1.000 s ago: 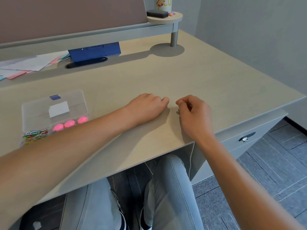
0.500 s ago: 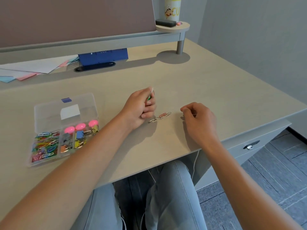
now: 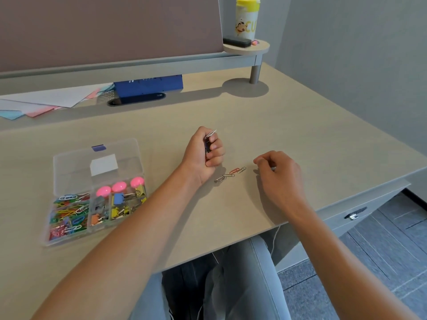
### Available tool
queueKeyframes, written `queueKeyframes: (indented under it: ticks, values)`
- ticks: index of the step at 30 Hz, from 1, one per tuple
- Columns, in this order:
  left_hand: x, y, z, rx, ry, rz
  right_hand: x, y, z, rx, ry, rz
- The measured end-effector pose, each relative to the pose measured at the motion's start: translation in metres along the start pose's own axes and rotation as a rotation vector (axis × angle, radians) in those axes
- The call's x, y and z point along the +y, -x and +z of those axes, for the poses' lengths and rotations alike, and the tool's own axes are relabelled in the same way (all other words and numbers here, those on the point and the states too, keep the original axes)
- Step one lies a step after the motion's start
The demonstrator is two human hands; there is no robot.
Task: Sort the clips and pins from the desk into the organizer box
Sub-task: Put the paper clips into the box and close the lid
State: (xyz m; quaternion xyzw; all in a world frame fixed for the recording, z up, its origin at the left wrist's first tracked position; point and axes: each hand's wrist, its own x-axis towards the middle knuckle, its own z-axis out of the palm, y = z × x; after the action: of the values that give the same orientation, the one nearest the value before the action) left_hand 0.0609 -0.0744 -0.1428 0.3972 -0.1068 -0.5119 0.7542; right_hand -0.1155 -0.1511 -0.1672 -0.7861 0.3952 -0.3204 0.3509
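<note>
My knees sit under the near edge of the desk point(image 3: 161, 239), and my forearms cross that edge. Left of them the open organizer box point(image 3: 69, 236) lies close to the front edge, paper clips in its left compartment, binder clips and pink pins in the others, its clear lid point(image 3: 97, 162) laid back flat. My left hand point(image 3: 203, 153) is fisted around a bunch of clips point(image 3: 209, 144), one silver end poking out on top. Just beside it a few loose paper clips point(image 3: 231, 173) lie on bare wood. My right hand point(image 3: 277, 172) rests near them, fingers curled; whether it pinches anything I cannot tell. Beyond lies wide open desktop, then papers point(image 3: 46, 100), a blue box point(image 3: 147, 85) and the raised shelf point(image 3: 247, 48) with a cup point(image 3: 246, 19).
</note>
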Motion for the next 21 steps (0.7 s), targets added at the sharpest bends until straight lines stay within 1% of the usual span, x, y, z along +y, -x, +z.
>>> queueKeyframes:
  ticks: [2, 4, 6, 9, 12, 15, 17, 19, 21]
  values:
    - [0.002, 0.003, 0.0, -0.027, 0.023, 0.017, -0.002, -0.001, 0.002, -0.001, 0.001, 0.006]
    - [0.002, 0.001, 0.001, -0.007, 0.048, 0.013, -0.004, -0.002, 0.003, 0.005, 0.023, -0.007]
    - [0.0, -0.002, 0.001, 0.045, 0.064, -0.011, -0.006, 0.0, 0.005, 0.008, 0.115, -0.046]
    - [0.001, 0.001, 0.002, 0.136, 0.073, -0.037, -0.006, 0.009, 0.01, 0.003, 0.342, -0.079]
    - [0.008, 0.009, -0.003, 0.237, 0.176, -0.063, -0.013, 0.019, 0.016, 0.022, 0.435, -0.109]
    - [0.02, 0.017, -0.014, 0.354, 0.376, -0.053, -0.022, 0.024, 0.024, 0.006, 0.445, -0.129]
    - [0.025, 0.024, -0.019, 0.467, 0.486, -0.007, -0.026, 0.025, 0.032, -0.018, 0.433, -0.154]
    - [0.027, 0.03, -0.021, 0.566, 0.558, 0.031, -0.029, 0.025, 0.038, -0.055, 0.389, -0.2]
    - [0.026, 0.038, -0.021, 0.594, 0.558, 0.03, -0.028, 0.025, 0.04, -0.096, 0.339, -0.253]
